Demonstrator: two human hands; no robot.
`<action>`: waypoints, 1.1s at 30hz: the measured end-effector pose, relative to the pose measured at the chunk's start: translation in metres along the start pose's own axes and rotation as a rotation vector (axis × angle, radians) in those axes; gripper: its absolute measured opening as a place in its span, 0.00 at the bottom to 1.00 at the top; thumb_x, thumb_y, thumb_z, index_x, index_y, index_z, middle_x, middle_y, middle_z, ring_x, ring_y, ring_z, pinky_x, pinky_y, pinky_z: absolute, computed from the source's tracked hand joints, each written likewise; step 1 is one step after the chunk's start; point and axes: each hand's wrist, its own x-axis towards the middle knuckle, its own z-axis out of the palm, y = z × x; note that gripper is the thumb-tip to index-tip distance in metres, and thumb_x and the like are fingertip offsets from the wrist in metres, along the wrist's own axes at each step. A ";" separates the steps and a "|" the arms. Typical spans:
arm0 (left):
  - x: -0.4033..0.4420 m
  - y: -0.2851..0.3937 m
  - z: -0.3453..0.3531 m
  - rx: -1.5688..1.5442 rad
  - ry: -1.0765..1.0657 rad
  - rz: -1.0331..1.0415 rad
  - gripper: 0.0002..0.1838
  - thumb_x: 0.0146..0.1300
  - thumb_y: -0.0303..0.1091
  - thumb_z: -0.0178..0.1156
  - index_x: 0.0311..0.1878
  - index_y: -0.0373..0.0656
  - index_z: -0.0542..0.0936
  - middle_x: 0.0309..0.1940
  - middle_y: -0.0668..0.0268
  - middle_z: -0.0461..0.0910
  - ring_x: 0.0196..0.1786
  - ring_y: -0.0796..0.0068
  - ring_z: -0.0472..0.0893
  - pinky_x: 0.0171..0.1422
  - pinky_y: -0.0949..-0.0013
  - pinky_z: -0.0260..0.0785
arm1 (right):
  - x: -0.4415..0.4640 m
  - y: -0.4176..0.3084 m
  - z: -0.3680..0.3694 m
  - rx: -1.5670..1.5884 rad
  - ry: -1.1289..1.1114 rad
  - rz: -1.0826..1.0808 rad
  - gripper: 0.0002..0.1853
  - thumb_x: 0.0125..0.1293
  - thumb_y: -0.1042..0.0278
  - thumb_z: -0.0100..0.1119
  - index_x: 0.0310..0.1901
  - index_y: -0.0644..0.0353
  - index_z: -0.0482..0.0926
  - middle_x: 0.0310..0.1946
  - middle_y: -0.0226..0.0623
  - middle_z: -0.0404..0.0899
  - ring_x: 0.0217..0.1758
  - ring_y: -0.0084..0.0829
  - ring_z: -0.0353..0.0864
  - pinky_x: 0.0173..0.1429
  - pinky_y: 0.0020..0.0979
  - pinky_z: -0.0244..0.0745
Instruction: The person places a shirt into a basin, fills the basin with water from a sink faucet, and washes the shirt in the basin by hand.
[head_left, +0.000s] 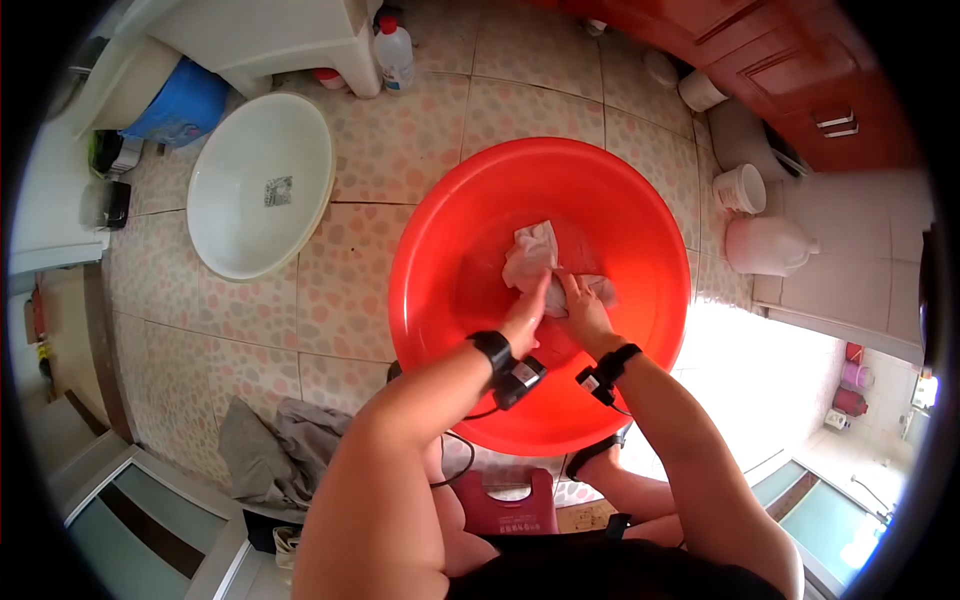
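On the tiled floor (355, 275), a red basin (640, 230) holds pale cloth (528, 258).

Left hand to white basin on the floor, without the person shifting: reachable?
Probably not: the left hand is inside the red tub at the light cloth, and the tub's wall, then a stretch of tiled floor, lie between it and the white basin.

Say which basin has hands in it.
The red basin: the left hand and right hand are on the pale cloth inside. The white basin has no hands.
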 end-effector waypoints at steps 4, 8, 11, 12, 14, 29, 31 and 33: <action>0.020 -0.012 -0.031 -0.281 -0.244 -0.285 0.56 0.44 0.80 0.44 0.70 0.54 0.45 0.70 0.63 0.45 0.71 0.53 0.47 0.64 0.36 0.44 | -0.028 -0.004 -0.019 -0.176 0.252 -0.434 0.30 0.47 0.80 0.51 0.57 0.58 0.64 0.46 0.45 0.67 0.49 0.44 0.69 0.51 0.41 0.68; 0.035 -0.019 -0.019 -0.470 -0.675 0.247 0.37 0.55 0.71 0.44 0.57 0.52 0.61 0.55 0.68 0.65 0.58 0.70 0.66 0.62 0.55 0.59 | -0.069 -0.024 -0.042 -0.191 0.256 -0.590 0.28 0.47 0.80 0.53 0.55 0.60 0.65 0.46 0.47 0.67 0.47 0.45 0.70 0.45 0.40 0.72; 0.000 0.000 0.005 -0.571 -0.663 0.273 0.22 0.63 0.60 0.45 0.45 0.51 0.68 0.40 0.72 0.71 0.45 0.77 0.72 0.54 0.70 0.66 | -0.088 -0.036 -0.055 -0.036 0.097 -0.586 0.28 0.47 0.79 0.56 0.55 0.62 0.64 0.45 0.47 0.68 0.44 0.45 0.72 0.44 0.39 0.73; 0.008 -0.004 0.006 -0.526 -0.675 0.197 0.21 0.63 0.58 0.47 0.44 0.50 0.68 0.39 0.71 0.71 0.45 0.77 0.72 0.54 0.69 0.66 | -0.090 -0.037 -0.062 0.001 0.055 -0.553 0.30 0.46 0.76 0.59 0.55 0.64 0.64 0.44 0.47 0.68 0.41 0.45 0.73 0.44 0.39 0.73; 0.034 -0.016 0.001 -0.467 -0.788 0.221 0.17 0.64 0.50 0.50 0.46 0.48 0.70 0.42 0.69 0.73 0.47 0.76 0.73 0.56 0.68 0.66 | -0.093 -0.039 -0.078 0.037 -0.001 -0.502 0.29 0.47 0.75 0.60 0.54 0.63 0.65 0.44 0.47 0.69 0.42 0.45 0.73 0.45 0.38 0.73; 0.001 -0.006 0.011 -0.231 -0.909 -0.122 0.30 0.57 0.49 0.60 0.61 0.59 0.61 0.55 0.66 0.69 0.58 0.63 0.70 0.57 0.46 0.65 | -0.028 0.047 -0.075 1.882 -0.370 0.377 0.28 0.64 0.54 0.52 0.60 0.61 0.62 0.52 0.40 0.72 0.57 0.33 0.70 0.63 0.32 0.64; -0.017 0.001 0.015 -0.208 -0.842 -0.044 0.31 0.57 0.46 0.62 0.61 0.54 0.61 0.54 0.65 0.69 0.57 0.64 0.71 0.56 0.51 0.68 | -0.025 0.029 -0.087 1.587 -0.411 0.162 0.31 0.62 0.58 0.56 0.63 0.61 0.59 0.51 0.42 0.71 0.57 0.34 0.70 0.62 0.33 0.65; -0.016 0.002 0.014 -0.194 -0.862 -0.038 0.31 0.56 0.44 0.63 0.60 0.49 0.62 0.53 0.65 0.70 0.56 0.67 0.72 0.57 0.56 0.69 | -0.018 0.014 -0.098 1.522 -0.435 0.142 0.35 0.59 0.61 0.59 0.65 0.62 0.55 0.51 0.43 0.72 0.56 0.34 0.71 0.61 0.32 0.66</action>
